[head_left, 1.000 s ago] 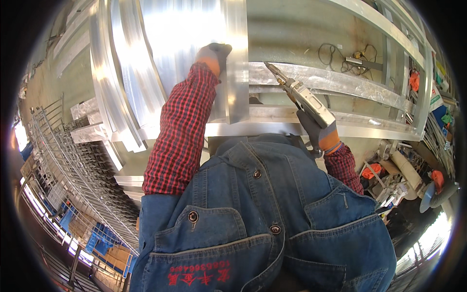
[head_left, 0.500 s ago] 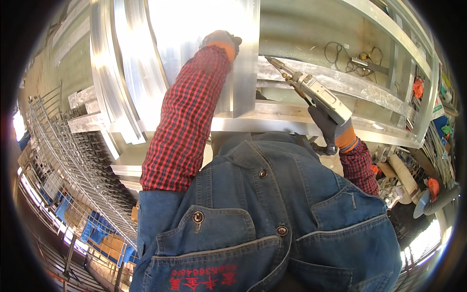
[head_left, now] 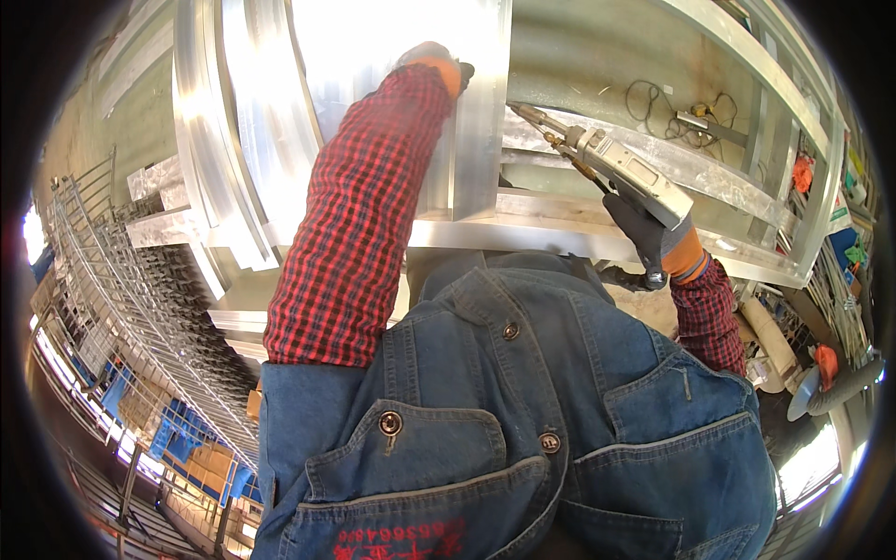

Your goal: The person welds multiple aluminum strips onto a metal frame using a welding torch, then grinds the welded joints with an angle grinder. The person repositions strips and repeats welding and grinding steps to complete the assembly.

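My right hand (head_left: 646,241), in a grey and orange work glove, grips a handheld welding gun (head_left: 637,175). The gun has a boxy silver body, a narrow nozzle and a thin brass-coloured tube alongside. Its tip points up and left, close to the right edge of a shiny metal panel (head_left: 482,140). Stretched forward, my gloved left hand (head_left: 432,62) is at the far part of that panel. Its thumb side shows at the right; glare and the back of the hand hide the other fingers.
A metal frame of long bars (head_left: 653,149) lies beyond and to the right. Black cable (head_left: 644,103) loops on the floor behind it. Curved shiny metal strips (head_left: 210,121) rest at the left. Wire racks (head_left: 140,308) stand at lower left, and a grey hose (head_left: 845,392) lies at right.
The panel's right edge appears slightly further right. My right hand and the welding gun sit a little further right and lower. My left hand has shifted slightly up and right.
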`<act>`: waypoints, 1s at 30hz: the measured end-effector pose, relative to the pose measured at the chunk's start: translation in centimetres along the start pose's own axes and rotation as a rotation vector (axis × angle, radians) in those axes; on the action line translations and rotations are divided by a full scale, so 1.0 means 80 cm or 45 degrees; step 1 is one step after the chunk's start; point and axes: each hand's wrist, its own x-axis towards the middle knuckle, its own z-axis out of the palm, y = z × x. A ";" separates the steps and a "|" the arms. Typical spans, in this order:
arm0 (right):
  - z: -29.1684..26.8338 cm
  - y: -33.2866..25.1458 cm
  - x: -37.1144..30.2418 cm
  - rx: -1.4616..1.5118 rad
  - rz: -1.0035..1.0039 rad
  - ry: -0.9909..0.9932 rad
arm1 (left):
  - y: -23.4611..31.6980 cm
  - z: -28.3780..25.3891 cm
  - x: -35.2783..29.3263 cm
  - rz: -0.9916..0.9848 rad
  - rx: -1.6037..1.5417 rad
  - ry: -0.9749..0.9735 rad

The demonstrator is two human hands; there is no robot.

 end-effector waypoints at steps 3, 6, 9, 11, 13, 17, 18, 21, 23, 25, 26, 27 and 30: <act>-0.011 -0.003 0.001 -0.048 -0.059 -0.023 | -0.006 -0.005 0.002 0.001 -0.135 -0.031; -0.027 -0.006 0.002 -0.170 -0.187 -0.060 | -0.009 -0.010 0.008 0.017 -0.071 -0.069; -0.048 -0.012 0.001 -0.127 -0.152 -0.141 | -0.009 -0.011 0.010 0.028 -0.019 -0.089; -0.064 -0.017 0.002 -0.029 -0.110 -0.209 | -0.007 -0.008 0.009 0.042 0.027 -0.050; -0.078 -0.026 0.008 -0.066 -0.175 -0.242 | -0.004 -0.005 0.006 0.062 0.118 0.041; -0.102 -0.044 0.033 -0.046 -0.372 -0.384 | 0.006 -0.011 0.007 0.084 0.231 0.009; -0.104 -0.047 0.044 -0.039 -0.449 -0.433 | 0.004 -0.015 0.007 0.090 0.201 -0.008; -0.097 -0.052 0.071 -0.043 -0.609 -0.594 | -0.004 -0.022 0.007 0.086 0.056 -0.100; -0.082 -0.052 0.081 0.095 -0.456 -0.721 | -0.009 -0.022 0.007 0.091 -0.005 -0.110; -0.063 -0.050 0.089 0.100 -0.399 -0.726 | -0.012 -0.018 0.008 0.121 -0.009 -0.073; -0.056 -0.047 0.093 0.103 -0.367 -0.737 | -0.016 -0.017 0.009 0.130 -0.029 -0.065; -0.051 -0.044 0.098 0.118 -0.296 -0.799 | -0.018 -0.015 0.009 0.138 -0.049 -0.064; -0.040 -0.036 0.107 0.170 -0.265 -0.843 | -0.021 -0.007 0.009 0.146 -0.049 -0.009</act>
